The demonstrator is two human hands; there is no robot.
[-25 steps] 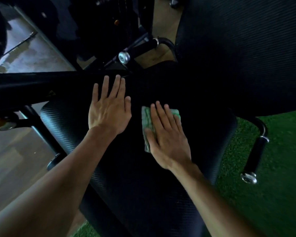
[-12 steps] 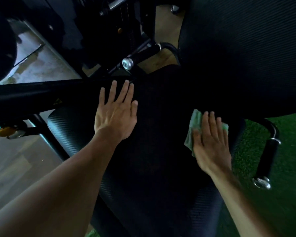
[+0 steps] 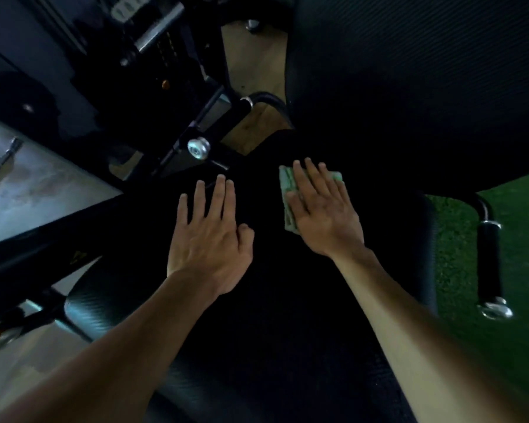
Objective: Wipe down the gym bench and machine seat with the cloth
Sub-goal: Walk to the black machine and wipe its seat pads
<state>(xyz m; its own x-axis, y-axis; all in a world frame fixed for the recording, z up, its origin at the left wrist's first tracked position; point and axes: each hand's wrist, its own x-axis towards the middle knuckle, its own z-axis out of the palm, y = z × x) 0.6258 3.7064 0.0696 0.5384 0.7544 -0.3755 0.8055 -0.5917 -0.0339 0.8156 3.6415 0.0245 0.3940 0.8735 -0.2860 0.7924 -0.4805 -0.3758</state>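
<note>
Item 1, nearest: machine seat [image 3: 110,303], black textured pad, glossy at its near-left edge. Both forearms reach across it.

Item 2: left hand [image 3: 209,239], flat on the seat, fingers [image 3: 220,193] straight and slightly spread, holding nothing. Judged to be bracing. Risk: if it carries weight, it could slide on the slick covering.

Item 3: right hand [image 3: 322,213], fingers extended and pressing flat on the cloth [image 3: 287,195], not curled round it.

Item 4: cloth, pale green, folded, lying on the rear part of the seat just below the back pad [image 3: 409,87]. Risk: held by palm pressure alone, it could bunch or slip out on a fast stroke. The hand covers most of it, so bare skin may drag over the pad.

Item 5: side handle [image 3: 489,264], black grip with chrome end cap, right of the seat above green turf [image 3: 516,224]. Risk: a wide rightward stroke could knock the knuckles against it.

Item 6, farthest: dark machine frame [image 3: 177,160] with chrome knob [image 3: 198,148], close to the left fingertips; a possible snag point.
</note>
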